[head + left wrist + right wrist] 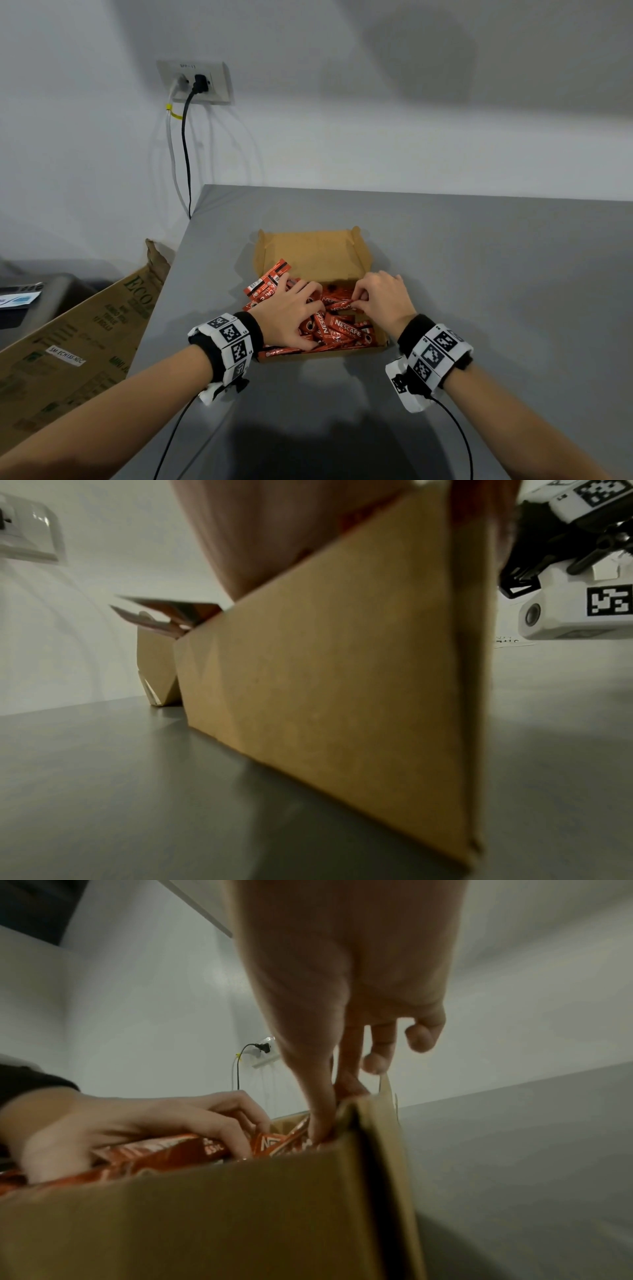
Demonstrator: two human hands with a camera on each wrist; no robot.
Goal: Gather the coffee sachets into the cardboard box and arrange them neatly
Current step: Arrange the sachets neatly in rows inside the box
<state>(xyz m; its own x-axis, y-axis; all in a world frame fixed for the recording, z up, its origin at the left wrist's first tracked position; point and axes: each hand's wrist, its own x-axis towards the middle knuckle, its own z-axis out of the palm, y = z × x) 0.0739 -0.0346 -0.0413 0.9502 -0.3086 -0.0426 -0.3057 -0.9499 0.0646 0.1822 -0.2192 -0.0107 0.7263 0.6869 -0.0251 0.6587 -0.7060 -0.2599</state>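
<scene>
"NESCAFE CLASSIC" on red coffee sachets [346, 330], "ECO" on leaning carton [78, 342]

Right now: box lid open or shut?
Open. The cardboard box has its lid folded back toward the wall, and the coffee sachets lie exposed inside, both hands among them.

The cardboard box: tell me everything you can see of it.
The cardboard box is plain brown, shallow and open, its lid flap leaning back toward the wall with small side tabs. It sits flat on the grey table. Red coffee sachets lie jumbled in its near half, a few poking over the left wall; the far floor is bare. The left hand rests on the sachets; the right hand pinches one.
</scene>
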